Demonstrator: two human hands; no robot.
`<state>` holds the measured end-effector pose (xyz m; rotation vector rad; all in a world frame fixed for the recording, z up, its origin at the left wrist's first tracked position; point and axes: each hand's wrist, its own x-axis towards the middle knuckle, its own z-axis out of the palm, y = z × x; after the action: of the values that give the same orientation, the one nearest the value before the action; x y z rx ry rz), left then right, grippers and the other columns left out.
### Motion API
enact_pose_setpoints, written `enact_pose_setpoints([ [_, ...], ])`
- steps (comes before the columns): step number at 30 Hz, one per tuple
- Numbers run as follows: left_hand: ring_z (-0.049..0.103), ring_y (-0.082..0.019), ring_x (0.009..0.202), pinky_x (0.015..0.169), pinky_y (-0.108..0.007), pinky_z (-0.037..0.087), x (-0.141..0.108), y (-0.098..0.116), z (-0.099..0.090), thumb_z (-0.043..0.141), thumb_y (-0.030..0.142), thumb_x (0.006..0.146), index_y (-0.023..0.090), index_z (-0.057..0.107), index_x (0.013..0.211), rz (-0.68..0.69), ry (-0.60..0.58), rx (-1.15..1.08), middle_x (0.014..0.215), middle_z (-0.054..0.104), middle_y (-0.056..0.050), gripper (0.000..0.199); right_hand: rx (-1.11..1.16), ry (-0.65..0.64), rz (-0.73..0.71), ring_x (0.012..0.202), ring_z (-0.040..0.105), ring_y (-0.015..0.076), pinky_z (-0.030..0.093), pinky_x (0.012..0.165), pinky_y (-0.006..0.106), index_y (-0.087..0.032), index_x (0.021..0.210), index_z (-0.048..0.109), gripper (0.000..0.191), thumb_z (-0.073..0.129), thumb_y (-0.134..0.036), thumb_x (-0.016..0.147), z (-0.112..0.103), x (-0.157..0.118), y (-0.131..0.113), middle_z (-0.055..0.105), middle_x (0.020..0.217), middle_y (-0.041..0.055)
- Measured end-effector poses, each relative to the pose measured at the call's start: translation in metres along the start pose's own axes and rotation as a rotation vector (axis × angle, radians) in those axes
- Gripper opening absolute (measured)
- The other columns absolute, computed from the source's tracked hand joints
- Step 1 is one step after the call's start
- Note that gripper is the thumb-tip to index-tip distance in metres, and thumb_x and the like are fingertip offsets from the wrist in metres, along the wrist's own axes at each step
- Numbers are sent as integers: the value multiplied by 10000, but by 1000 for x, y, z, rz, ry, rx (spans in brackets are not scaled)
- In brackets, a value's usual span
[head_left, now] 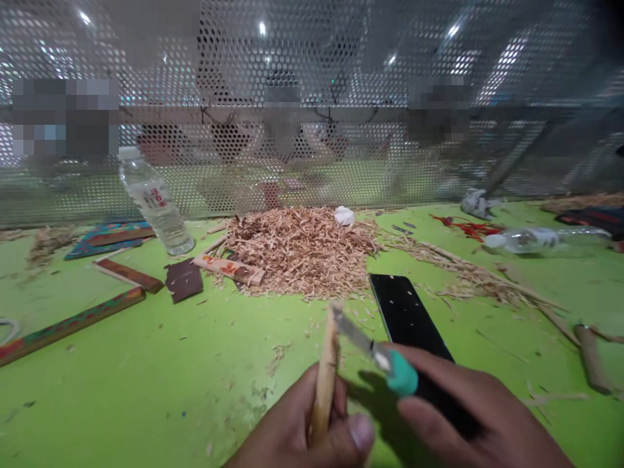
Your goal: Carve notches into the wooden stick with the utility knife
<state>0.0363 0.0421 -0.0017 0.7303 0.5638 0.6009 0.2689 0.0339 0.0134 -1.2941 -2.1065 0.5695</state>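
Note:
My left hand (312,422) is closed around the lower part of a wooden stick (326,370), which points upward and away from me. In my right hand (463,403) is a utility knife (402,374) with a teal and black handle. The knife's blade (355,335) reaches left to the top end of the stick and appears to touch it. Past the stick lies a heap of wood shavings (302,253). A black phone (409,312) with a few chips on its screen lies flat just beyond my right hand.
An upright water bottle (156,201) stands at the left. Near it lie painted wooden strips (73,322) and a dark brown sheet (184,281). At right are a lying bottle (550,240), red strings (463,226) and a wooden piece (592,361). A perforated metal screen (302,156) borders the back.

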Motion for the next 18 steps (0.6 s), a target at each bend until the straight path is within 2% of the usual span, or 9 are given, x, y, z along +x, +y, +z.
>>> enact_pose_setpoints([
  [2, 388, -92, 658, 640, -263, 260, -2, -4, -4, 825, 582, 893, 230, 559, 991, -23, 43, -34, 790, 463, 50, 452, -13, 101, 19, 995, 856, 289, 700, 829, 307, -253, 1316, 749, 392, 515, -484, 1102, -2, 4, 1, 864, 1190, 94],
  [4, 389, -85, 652, 629, -265, 252, -2, -7, -8, 799, 585, 918, 222, 534, 966, -28, 57, -37, 770, 448, 60, 452, -45, 142, 15, 1002, 858, 293, 699, 832, 308, -220, 1298, 756, 362, 537, -422, 1092, -2, 7, 2, 862, 1203, 117],
  [9, 414, -79, 632, 608, -261, 279, 3, -9, -10, 787, 618, 915, 211, 540, 1017, -13, 78, 73, 742, 469, 65, 487, -27, 111, -2, 1019, 856, 256, 684, 858, 268, -202, 1248, 768, 333, 528, -341, 1064, 0, 14, -3, 865, 1198, 114],
  [14, 363, -70, 585, 563, -262, 280, 7, -10, -16, 812, 611, 891, 217, 545, 1033, 47, 29, 124, 738, 456, 75, 496, 77, 74, -7, 933, 862, 223, 680, 812, 241, -233, 1200, 788, 322, 509, -293, 1051, 2, 17, -8, 880, 1136, 81],
  [18, 433, -97, 689, 631, -271, 321, 7, -11, -23, 912, 564, 800, 219, 549, 1031, 3, 58, 204, 825, 492, 53, 551, 112, 19, 5, 977, 851, 215, 665, 833, 244, -264, 1189, 796, 312, 520, -292, 1046, 3, 19, -4, 881, 1111, 43],
])
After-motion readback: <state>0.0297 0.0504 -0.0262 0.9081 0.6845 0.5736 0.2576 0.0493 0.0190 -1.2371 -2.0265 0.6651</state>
